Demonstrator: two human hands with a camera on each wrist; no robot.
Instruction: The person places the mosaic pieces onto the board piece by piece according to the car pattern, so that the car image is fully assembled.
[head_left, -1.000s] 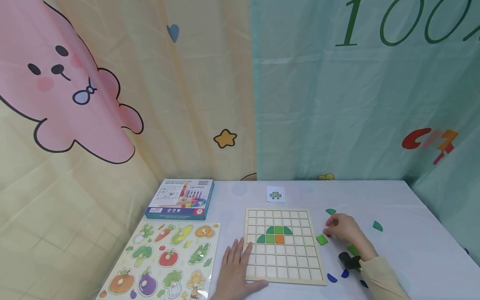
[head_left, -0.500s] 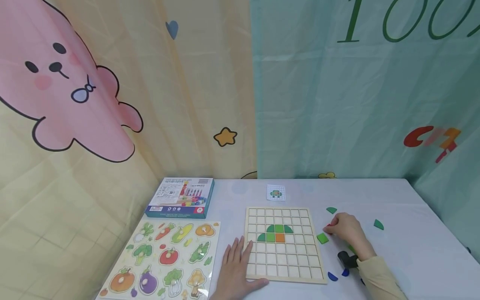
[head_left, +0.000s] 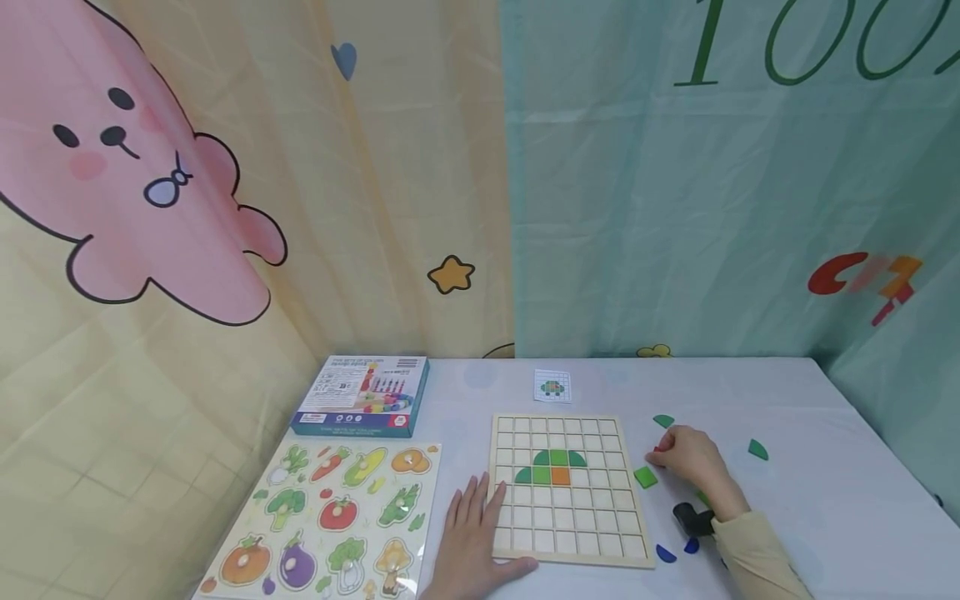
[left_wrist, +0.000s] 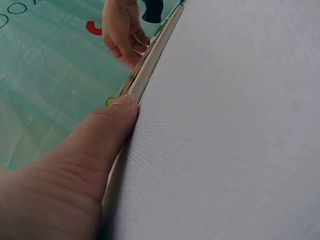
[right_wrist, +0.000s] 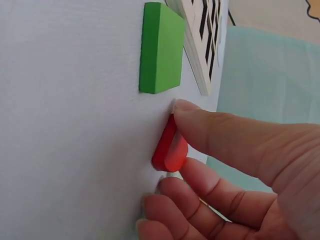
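My left hand point(head_left: 470, 533) rests with straight fingers at the left edge of the wooden grid board point(head_left: 573, 546), its thumb along the near edge. On the board sit green squares and quarter-rounds point(head_left: 558, 457) and one orange square point(head_left: 560, 476). To the right of the board, my right hand point(head_left: 693, 457) pinches a small red rounded block point(right_wrist: 175, 150) between thumb and index finger, low over the tablecloth; the fingers partly hide it. A green square block point(right_wrist: 162, 50) lies close by, between that hand and the board.
Green quarter-rounds point(head_left: 758, 449) and blue half-rounds point(head_left: 665, 552) lie around the right hand. A small pattern card point(head_left: 552, 387) lies behind the board. At left are a vegetable picture sheet point(head_left: 300, 537) and a flat box point(head_left: 360, 397). Curtains point(head_left: 637, 208) hang behind the table.
Red now shows above the right fingertips, where one second ago it showed just below them. The right hand has barely shifted, and the left hand keeps its place on the board.
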